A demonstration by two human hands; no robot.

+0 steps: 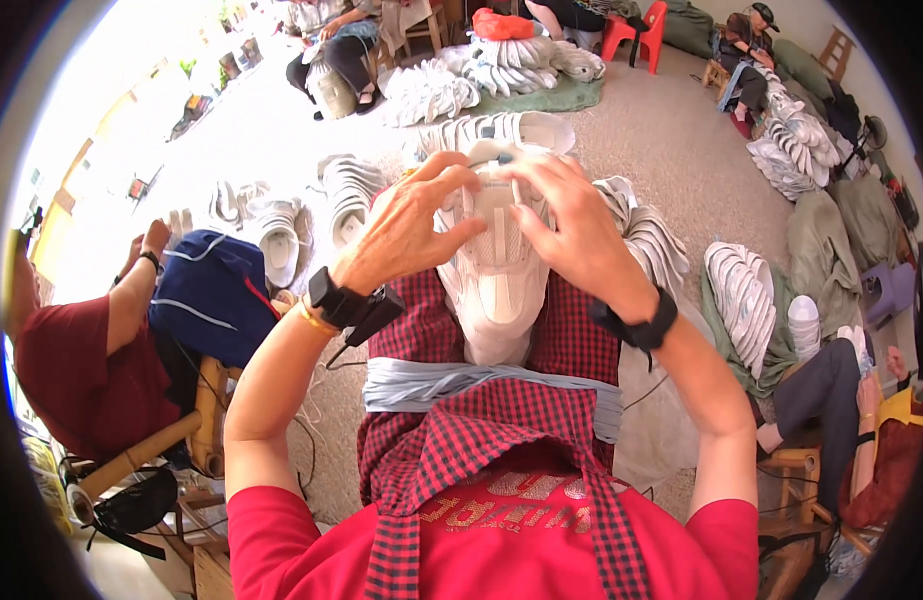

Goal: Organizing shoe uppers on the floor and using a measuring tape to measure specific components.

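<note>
A white shoe upper [498, 290] lies over my lap between my knees, its rounded toe towards me and its opening at the far end. My left hand [411, 215] curls over the left edge of the opening, thumb pointing inward. On the other edge, my right hand [573, 215] has its fingers bent over the rim and its thumb near the lacing area. Both hands appear to grip the upper; the fingertips are partly hidden. A red-and-black checked apron [576, 335] covers my legs, with a pale blue cloth band [401, 388] across it.
Rows of stacked white uppers [346, 195] lie on the floor ahead and on both sides; one stack [736, 300] rests on green cloth. A co-worker in dark red [91, 370] sits at left; others sit at right and far back. A red stool [636, 38] stands behind.
</note>
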